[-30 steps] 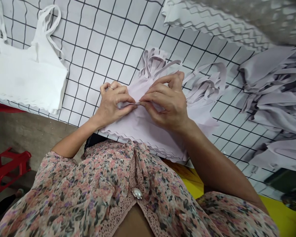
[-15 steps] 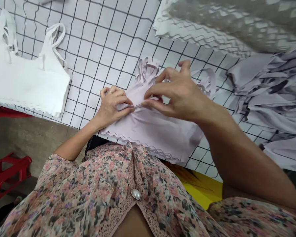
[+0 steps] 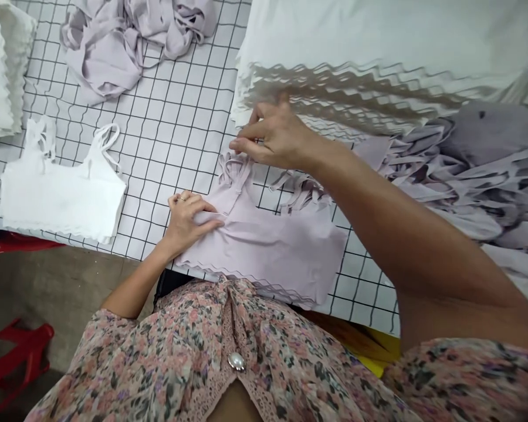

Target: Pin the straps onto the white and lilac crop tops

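Lilac strap top point(image 3: 264, 246) with two hands on it

The lilac strap top lies flat on the worktop point(image 3: 167, 140), and its scalloped hem touches the front of the person's floral blouse point(image 3: 255, 351), which has a pearl button point(image 3: 236, 361). The left hand point(image 3: 189, 223), with a ring point(image 3: 181, 198) on one finger, lies on the top, fingers together over a small fold, but I cannot tell if it pinches the cloth. The right hand point(image 3: 277, 135) is well apart from the left, over the top's upper edge, with the fingertips point(image 3: 235, 145) at the strap loops point(image 3: 235, 170); I cannot tell if they hold a strap. Just left of the lilac top is a white strap top point(image 3: 57, 199), and below that side a red stool point(image 3: 17, 363) stands on the floor point(image 3: 57, 293). To the right of the lilac top is a heap of lilac tops point(image 3: 466, 176). Farther, beyond it, are a stack of white scalloped tops point(image 3: 369, 41) and a crumpled lilac pile point(image 3: 123, 41)
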A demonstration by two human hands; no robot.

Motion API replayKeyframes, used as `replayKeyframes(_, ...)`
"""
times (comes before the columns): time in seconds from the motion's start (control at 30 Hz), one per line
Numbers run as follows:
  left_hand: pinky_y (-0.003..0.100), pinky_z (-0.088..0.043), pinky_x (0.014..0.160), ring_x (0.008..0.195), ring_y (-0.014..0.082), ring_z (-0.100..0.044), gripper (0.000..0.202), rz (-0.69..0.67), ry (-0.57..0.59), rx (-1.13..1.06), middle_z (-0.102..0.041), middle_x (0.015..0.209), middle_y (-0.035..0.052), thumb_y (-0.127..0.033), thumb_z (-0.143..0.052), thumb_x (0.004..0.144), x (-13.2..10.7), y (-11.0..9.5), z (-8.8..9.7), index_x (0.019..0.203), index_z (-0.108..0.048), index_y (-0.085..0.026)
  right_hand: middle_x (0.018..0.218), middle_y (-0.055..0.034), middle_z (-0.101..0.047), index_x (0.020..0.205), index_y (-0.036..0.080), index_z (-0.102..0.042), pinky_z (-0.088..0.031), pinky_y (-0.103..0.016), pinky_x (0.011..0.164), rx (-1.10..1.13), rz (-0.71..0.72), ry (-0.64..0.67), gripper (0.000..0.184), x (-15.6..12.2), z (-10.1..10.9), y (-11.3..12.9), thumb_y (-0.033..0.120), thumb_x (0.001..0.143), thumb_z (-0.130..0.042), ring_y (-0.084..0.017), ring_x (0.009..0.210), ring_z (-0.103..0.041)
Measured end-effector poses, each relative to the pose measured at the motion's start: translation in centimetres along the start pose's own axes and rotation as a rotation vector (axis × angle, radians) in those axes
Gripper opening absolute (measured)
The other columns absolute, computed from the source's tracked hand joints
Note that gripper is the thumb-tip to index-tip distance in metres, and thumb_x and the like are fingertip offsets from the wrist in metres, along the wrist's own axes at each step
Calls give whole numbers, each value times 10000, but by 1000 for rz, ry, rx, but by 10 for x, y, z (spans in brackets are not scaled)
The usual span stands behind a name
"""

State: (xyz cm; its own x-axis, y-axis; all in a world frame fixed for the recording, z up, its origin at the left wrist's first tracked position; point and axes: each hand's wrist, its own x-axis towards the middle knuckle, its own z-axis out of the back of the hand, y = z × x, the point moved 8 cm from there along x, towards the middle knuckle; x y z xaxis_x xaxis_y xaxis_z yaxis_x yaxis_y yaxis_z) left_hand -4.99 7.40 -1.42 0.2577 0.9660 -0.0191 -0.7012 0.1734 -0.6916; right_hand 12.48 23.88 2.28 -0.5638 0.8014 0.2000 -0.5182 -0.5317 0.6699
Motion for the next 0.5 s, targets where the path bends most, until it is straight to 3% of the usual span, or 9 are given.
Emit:
replayKeyframes(0.1,469,-389,1120,1121,253,-664,346,-29,-105,70,-763,1093,24,-532,-901,892,-6,-4,17,1094,-784,-277,961,-54,-791,924,317,-833,-579,-571,1098,74,-75,-65,146,-24,6,5,420,972,-740,-279,1048,-704)
replayKeyframes(0.2,531,-388,1230,1364,297,-649,411,-174,-227,191,-727,1390,94,-458,-778,1008,-27,-33,33,1377,-694,-298,1390,-59,-775,1367,329,-757,-557,-554,1184,32,-104,-228,349,-83,18,45,414,1095,-555,-279,1311,-703)
replayKeyframes(0.27,567,-302,1350,1591,306,-513,511,-307,-158,255,-630,1600,132,-323,-617,1097,-43,-56,23,1599,-524,-291,1583,-83,-669,1601,300,-587,-466,-636,1284,-71,-86,-256,500,-132,7,84,428,1135,-460,-301,1506,-605)
replayKeyframes(0.33,586,-237,1409,1712,315,-346,672,-363,-29,306,-475,1752,168,-310,-514,1133,-56,-66,2,1758,-274,-249,1734,-111,-504,1746,281,-374,-310,-714,1360,-212,-98,-180,640,-178,-22,112,492,1142,-411,-327,1636,-466)
replayKeyframes(0.43,622,-207,1431,1752,370,-214,921,-284,59,362,-240,1854,194,-511,-538,1119,-60,-54,-22,1815,-5,-229,1794,-195,-355,1818,214,-81,-233,-760,1360,-378,-206,-19,827,-237,-65,111,549,1129,-393,-374,1670,-400)
replayKeyframes(0.5,643,-172,1441,1760,393,-157,1029,-220,39,375,-122,1880,163,-592,-593,1079,-58,-40,-27,1816,52,-277,1818,-229,-262,1813,185,52,-193,-799,1342,-454,-331,7,921,-273,-72,91,585,1117,-401,-417,1686,-350)
